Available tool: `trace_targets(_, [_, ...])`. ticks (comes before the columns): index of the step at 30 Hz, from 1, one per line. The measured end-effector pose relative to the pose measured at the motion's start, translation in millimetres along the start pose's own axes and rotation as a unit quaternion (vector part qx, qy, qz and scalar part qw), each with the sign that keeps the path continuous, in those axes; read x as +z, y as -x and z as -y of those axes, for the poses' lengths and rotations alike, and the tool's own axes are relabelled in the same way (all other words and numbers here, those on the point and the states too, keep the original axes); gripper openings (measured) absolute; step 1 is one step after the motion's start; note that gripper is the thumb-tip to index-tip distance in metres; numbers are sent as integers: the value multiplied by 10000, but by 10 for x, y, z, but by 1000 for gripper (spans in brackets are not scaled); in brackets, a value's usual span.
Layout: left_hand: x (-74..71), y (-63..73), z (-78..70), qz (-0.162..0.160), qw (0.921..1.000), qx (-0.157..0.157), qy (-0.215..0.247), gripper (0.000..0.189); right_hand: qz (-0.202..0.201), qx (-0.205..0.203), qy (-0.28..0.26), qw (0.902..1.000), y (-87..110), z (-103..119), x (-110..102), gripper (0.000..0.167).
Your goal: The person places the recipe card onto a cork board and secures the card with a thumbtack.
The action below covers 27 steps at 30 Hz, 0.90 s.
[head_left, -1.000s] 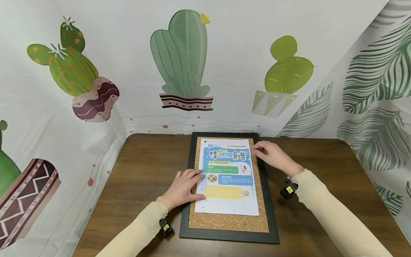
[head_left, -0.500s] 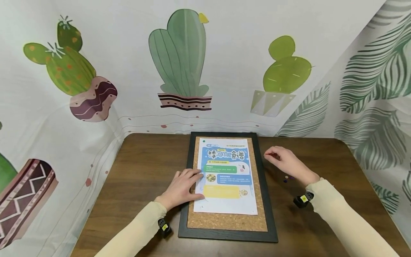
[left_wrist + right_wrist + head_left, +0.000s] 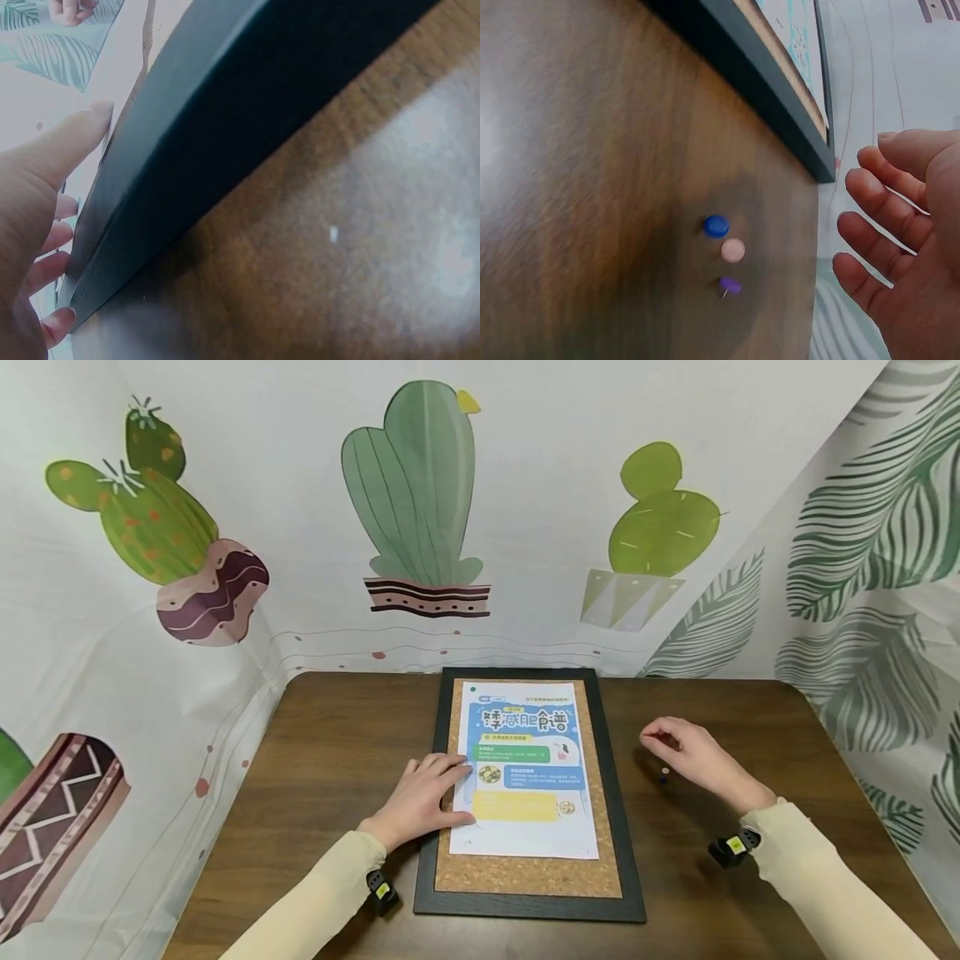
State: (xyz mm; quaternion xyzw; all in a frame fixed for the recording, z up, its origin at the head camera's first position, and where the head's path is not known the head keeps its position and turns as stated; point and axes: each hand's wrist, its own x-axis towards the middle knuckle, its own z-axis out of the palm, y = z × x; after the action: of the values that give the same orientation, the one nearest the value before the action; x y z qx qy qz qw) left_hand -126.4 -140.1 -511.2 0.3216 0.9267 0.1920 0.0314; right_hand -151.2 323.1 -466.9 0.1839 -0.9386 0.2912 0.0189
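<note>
A printed poster (image 3: 517,839) lies on a framed cork board (image 3: 525,878), with a green push pin (image 3: 473,689) at its upper left corner. My left hand (image 3: 423,800) rests on the poster's left edge and the board's frame, fingers and thumb spread. My right hand (image 3: 697,756) hovers to the right of the board, near several loose items on the table. In the right wrist view its fingers hang loosely bent and nothing shows between them. Below that hand lie a blue push pin (image 3: 716,226), a pink push pin (image 3: 733,250) and a purple push pin (image 3: 730,285).
The board's black frame (image 3: 630,852) stands up from the brown wooden table (image 3: 337,735). Behind and at the sides hangs a white cloth (image 3: 540,485) printed with cacti and leaves.
My right hand has left the poster's upper right edge and moved right, to above the loose push pins. My left hand stays on the poster. The head view has shifted slightly.
</note>
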Motion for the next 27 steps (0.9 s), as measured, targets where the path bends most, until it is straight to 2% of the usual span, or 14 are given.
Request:
trace_targets(13, [16, 0, 19, -10, 10000, -8, 51, 80, 76, 429, -53, 9990, 263, -180, -11, 7])
trace_targets(21, [24, -2, 30, -25, 10000, 9, 36, 80, -233, 390, 76, 9989, 396, -270, 22, 3])
trace_targets(27, [40, -2, 46, -31, 10000, 29, -14, 80, -47, 619, 212, 9978, 445, -362, 51, 7])
